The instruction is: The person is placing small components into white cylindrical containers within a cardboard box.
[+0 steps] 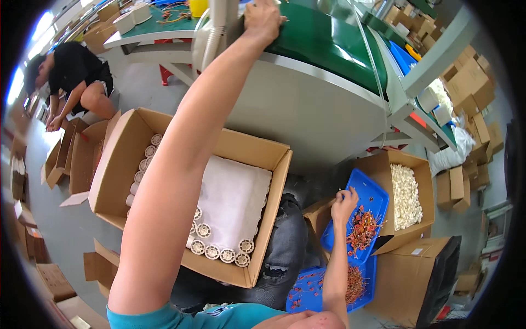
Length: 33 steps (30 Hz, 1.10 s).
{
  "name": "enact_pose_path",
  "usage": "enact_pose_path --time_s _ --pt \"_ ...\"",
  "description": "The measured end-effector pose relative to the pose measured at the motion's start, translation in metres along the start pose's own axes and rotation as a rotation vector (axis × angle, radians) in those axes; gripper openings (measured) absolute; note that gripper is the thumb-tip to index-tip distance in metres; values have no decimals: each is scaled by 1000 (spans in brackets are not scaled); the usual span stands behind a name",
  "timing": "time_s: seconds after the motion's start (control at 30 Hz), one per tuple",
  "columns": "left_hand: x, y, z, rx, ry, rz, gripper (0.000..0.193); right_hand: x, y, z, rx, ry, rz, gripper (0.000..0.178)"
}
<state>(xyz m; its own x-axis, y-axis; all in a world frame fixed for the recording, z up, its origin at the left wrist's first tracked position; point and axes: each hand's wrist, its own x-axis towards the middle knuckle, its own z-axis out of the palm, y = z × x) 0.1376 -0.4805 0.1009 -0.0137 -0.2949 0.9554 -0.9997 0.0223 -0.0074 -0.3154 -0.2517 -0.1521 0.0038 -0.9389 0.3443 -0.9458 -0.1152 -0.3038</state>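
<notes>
My left arm stretches far forward, and my left hand (263, 23) is at the green conveyor belt (329, 41), beside a white post. Its fingers look curled, partly cut off by the picture's top edge; a bit of something white shows by them. My right hand (344, 206) is over the upper blue tray (359, 183), fingers bent together; what they hold, if anything, is too small to make out. Small red-and-orange wired parts (362, 226) lie heaped in that tray. Below it, a second blue tray (313, 296) holds more of them.
Before me stands an open carton (286, 159) with white ribbed round parts (212, 251) and a white sheet (235, 192). To the right, a carton (430, 189) holds many small cream-white pieces (404, 197). A co-worker (76, 77) bends over boxes at far left. Stacked cartons (471, 82) stand far right.
</notes>
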Motion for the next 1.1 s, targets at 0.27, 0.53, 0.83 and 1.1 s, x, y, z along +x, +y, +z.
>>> enact_pose_path --time_s 0.27,0.53,0.83,1.1 --pt "-81 43 -156 -446 -161 378 42 -48 -58 -91 1466 123 486 14" --pt "-357 -19 -271 -148 -1429 -27 72 -130 -70 -108 1676 -386 811 8" --pt "-447 -70 -263 -63 -1519 -6 71 -159 -171 -164 1358 -634 291 74" --pt "-239 11 -387 -1146 -1166 -1190 58 -153 -209 -158 1417 -630 261 48"
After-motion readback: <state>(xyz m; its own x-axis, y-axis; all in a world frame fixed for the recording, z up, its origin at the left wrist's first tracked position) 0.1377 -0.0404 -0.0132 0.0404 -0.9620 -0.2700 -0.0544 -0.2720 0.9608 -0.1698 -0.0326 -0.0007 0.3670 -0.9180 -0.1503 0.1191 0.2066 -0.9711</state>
